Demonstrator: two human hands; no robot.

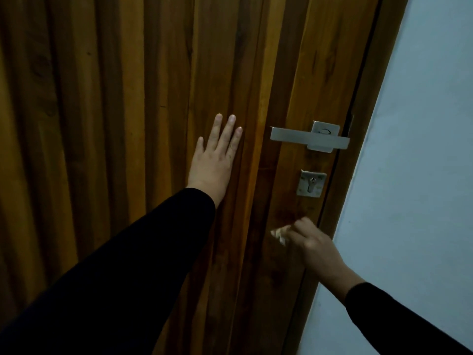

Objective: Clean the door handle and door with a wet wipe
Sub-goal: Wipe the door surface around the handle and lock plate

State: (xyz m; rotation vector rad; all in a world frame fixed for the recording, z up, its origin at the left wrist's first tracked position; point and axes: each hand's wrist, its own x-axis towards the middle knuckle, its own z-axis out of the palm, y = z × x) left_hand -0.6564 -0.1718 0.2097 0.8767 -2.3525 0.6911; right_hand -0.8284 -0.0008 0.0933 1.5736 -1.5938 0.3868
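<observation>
A brown wooden door (128, 98) with vertical grooves fills most of the view. A silver lever handle (307, 137) is mounted near its right edge, with a square keyhole plate (311, 183) below it. My left hand (216, 156) lies flat on the door to the left of the handle, fingers straight and apart. My right hand (314, 243) is below the keyhole plate, blurred, and pinches a crumpled white wet wipe (280, 233) against the door surface.
A dark wooden door frame (368, 111) runs along the door's right edge. A pale blue-white wall (422, 149) stands to the right of the frame. Black sleeves cover both forearms.
</observation>
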